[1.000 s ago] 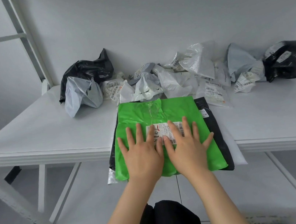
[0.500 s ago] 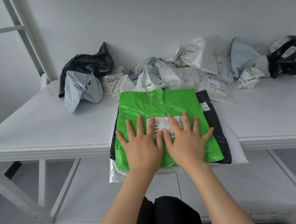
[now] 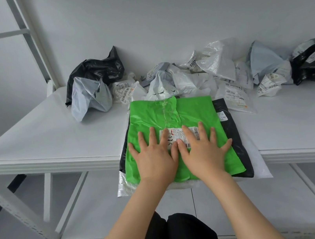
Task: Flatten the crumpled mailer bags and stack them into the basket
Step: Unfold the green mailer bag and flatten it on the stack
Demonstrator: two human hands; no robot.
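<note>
At surface (image 3: pixel 52 140) edge: left hand (image 3: pixel 154 158), right hand (image 3: pixel 204 152), fingers straight, stayed pressing green mailer (image 3: pixel 192 111) atop pile (image 3: pixel 237 139); flattening unfinished

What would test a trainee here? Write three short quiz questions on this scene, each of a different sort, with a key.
1. True or false: the left hand and the right hand lie flat on the green bag.
2. The bag right under the green bag is: A black, B red, C blue.
3. Which edge of the table does the green bag overhang?
Key: 1 true. 2 A, the black bag. 3 The front edge.
</note>
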